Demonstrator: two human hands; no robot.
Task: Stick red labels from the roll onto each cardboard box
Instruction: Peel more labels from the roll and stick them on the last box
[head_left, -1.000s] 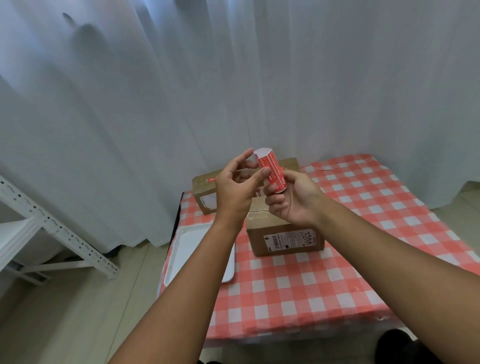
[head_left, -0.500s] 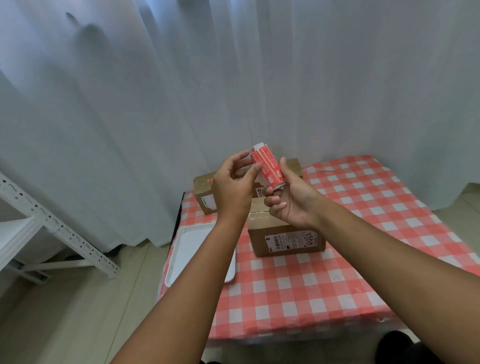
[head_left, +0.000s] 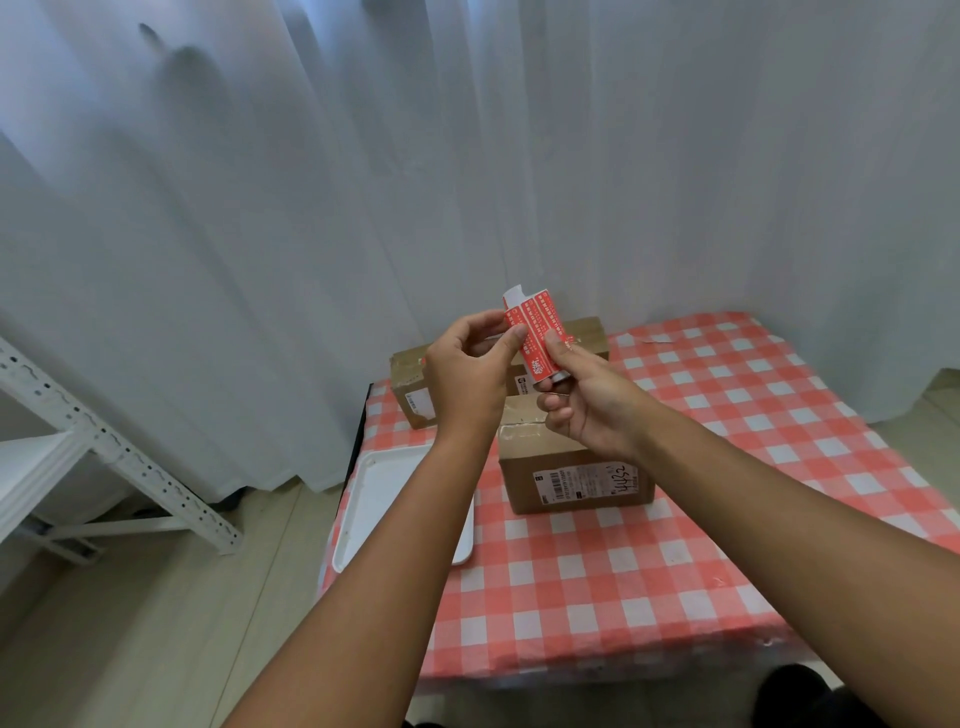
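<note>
A roll of red labels (head_left: 543, 332) is held up above the table between both hands. My right hand (head_left: 592, 400) grips its lower end with thumb and fingers. My left hand (head_left: 467, 369) pinches the loose end of the strip at the roll's left edge, where a bit of white backing sticks up. Two cardboard boxes stand on the checked tablecloth: a nearer box (head_left: 576, 475) with a white shipping label on its front, just below my right hand, and a farther box (head_left: 410, 384) partly hidden behind both hands.
A white tray (head_left: 374, 483) lies on the table's left part, under my left forearm. The red-and-white checked table (head_left: 727, 467) stretches to the right. White curtains hang behind. A white metal shelf frame (head_left: 130, 462) stands on the floor at the left.
The roll has turned in my hands, and a short length of strip with white backing now stands free at its upper left. Both hands have stayed above the boxes.
</note>
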